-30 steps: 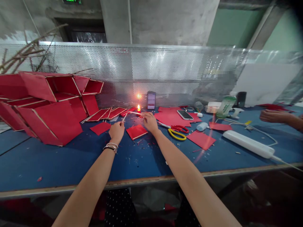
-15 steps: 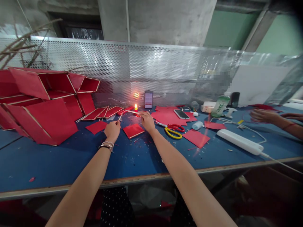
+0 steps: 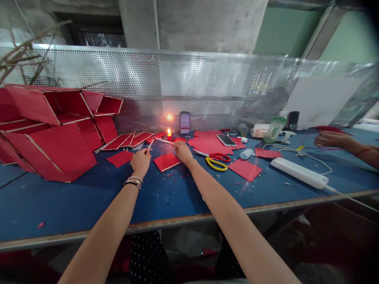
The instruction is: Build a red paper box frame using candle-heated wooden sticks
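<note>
My left hand (image 3: 141, 161) is closed on a thin white stick (image 3: 151, 143) that points up and away from me. Pinched in my right hand (image 3: 182, 153) is a thin pale strip (image 3: 163, 141), which reaches left toward the tip of the white stick. Whether the two tips touch I cannot tell. Just behind them burns a small lit candle (image 3: 169, 134). Below and between my hands lies a red square panel (image 3: 166, 161) with a pale strip along its near edge. A red paper piece (image 3: 120, 158) lies left of my left hand.
A large red paper-covered structure (image 3: 59, 154) stands at left. To the right lie scissors (image 3: 217, 162), red paper sheets (image 3: 204, 144), a phone (image 3: 226, 140), a white power strip (image 3: 299, 172) with a cable, and a green bottle (image 3: 274, 129). Another person's hand (image 3: 328, 139) works at far right.
The view has shifted slightly. My hands keep nearly the same pose near the candle, the strip tilting a little more. At far right, the co-worker's hands have moved and only one shows clearly now.
</note>
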Demonstrator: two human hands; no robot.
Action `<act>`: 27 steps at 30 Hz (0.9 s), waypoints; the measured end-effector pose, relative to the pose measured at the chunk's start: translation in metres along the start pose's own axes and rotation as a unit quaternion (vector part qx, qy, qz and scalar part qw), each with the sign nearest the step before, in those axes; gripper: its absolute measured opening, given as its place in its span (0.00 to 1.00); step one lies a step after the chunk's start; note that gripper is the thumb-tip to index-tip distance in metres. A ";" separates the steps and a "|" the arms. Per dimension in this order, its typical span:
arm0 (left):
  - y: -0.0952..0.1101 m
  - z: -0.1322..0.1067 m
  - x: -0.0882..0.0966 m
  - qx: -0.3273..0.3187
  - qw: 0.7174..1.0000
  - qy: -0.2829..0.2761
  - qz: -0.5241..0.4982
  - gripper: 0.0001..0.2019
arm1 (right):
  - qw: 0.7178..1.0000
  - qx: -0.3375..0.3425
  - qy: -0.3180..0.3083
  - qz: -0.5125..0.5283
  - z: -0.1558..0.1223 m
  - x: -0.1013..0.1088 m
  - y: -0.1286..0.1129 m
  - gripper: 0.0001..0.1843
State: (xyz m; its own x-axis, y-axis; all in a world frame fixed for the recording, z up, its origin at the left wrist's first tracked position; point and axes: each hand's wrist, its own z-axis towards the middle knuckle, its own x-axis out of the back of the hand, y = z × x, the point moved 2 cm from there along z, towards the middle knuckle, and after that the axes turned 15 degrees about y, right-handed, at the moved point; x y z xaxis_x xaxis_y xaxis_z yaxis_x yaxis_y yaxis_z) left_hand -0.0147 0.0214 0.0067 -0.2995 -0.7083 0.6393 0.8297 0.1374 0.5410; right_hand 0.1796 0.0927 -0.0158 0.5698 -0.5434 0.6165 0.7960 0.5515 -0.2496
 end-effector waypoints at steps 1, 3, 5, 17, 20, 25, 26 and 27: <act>0.001 0.000 0.001 -0.001 1.000 0.005 0.000 0.16 | 1.000 -0.007 -0.004 -0.006 0.000 -0.002 0.002 0.20; 0.002 -0.001 0.002 -0.004 1.000 0.011 -0.005 0.17 | 1.000 -0.012 -0.008 -0.015 0.000 -0.005 0.005 0.20; 0.002 -0.001 0.002 -0.010 1.000 0.015 -0.017 0.17 | 1.000 -0.014 -0.010 -0.023 0.001 -0.006 0.007 0.19; -0.009 0.014 -0.031 0.126 0.942 -0.032 -0.310 0.20 | 0.996 -0.072 0.006 -0.060 0.001 0.000 0.007 0.20; -0.005 0.012 -0.032 0.163 0.914 -0.064 -0.366 0.18 | 0.995 -0.084 0.019 -0.054 0.002 -0.001 0.004 0.20; -0.001 0.009 -0.029 0.180 0.887 -0.088 -0.416 0.16 | 0.993 -0.104 0.037 -0.043 0.003 -0.002 0.006 0.20; 0.000 0.009 -0.028 0.186 0.881 -0.093 -0.425 0.15 | 0.993 -0.103 0.046 -0.041 0.003 -0.002 0.007 0.20; 0.000 0.008 -0.028 0.196 0.874 -0.099 -0.433 0.13 | 0.993 -0.098 0.058 -0.040 0.004 -0.002 0.009 0.20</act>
State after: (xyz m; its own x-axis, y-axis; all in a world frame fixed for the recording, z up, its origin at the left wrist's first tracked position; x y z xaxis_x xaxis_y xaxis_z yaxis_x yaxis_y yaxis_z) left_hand -0.0103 0.0471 -0.0069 -0.8434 -0.5355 -0.0424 0.0374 -0.1371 0.9899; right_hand 0.1847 0.1009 -0.0160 0.5131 -0.6564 0.5530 0.8580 0.3749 -0.3511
